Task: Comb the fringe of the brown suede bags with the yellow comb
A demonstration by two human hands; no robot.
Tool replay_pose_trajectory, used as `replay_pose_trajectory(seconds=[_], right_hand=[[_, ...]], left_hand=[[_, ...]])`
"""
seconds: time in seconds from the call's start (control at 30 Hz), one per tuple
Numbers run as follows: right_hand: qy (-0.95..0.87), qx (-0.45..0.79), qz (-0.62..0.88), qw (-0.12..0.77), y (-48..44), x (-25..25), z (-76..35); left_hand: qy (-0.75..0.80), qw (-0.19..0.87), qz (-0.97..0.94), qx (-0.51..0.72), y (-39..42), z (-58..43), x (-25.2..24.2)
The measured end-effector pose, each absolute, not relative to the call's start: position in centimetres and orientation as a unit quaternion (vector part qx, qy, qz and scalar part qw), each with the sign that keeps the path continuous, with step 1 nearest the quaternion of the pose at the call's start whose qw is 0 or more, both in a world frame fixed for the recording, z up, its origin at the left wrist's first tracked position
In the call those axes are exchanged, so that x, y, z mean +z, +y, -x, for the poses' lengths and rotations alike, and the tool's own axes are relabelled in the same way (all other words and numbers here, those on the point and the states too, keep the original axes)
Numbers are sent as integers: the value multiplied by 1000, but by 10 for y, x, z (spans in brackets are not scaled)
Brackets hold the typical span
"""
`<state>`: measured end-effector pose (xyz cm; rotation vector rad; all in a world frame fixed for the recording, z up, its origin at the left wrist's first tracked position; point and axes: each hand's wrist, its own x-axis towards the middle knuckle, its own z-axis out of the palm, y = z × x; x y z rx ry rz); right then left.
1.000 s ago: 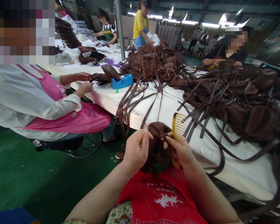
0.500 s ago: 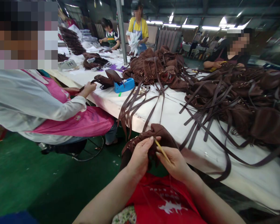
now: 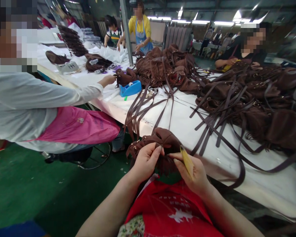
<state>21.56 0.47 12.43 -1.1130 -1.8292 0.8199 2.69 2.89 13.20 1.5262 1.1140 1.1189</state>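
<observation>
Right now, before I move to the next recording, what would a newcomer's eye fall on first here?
Probably the big heap of brown bags with trailing straps, spread over the white table ahead and to the right. Next, the bright red apron at bottom centre, with the left hand on a brown bag and the right hand holding a yellow comb just above it. The blue tape dispenser stands out near the table's left edge.

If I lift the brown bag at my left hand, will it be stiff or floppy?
Probably floppy: the brown bag creases softly beyond your left hand. Its fringe would likely swing, since strands dangle loosely below.
</observation>
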Motion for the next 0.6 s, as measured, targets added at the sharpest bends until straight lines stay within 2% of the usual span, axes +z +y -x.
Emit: replay_pose_trajectory(seconds=[0.13, 0.33, 0.6], right_hand=[[-707, 304, 465, 438, 6, 127, -220], [-648, 214, 519, 515, 16, 133, -225], [-720, 238, 496, 424, 34, 129, -227]], left_hand=[[443, 397, -689, 414, 29, -23, 135], [436, 372, -735, 362, 28, -19, 133], [419, 376, -763, 317, 21, -21, 137]])
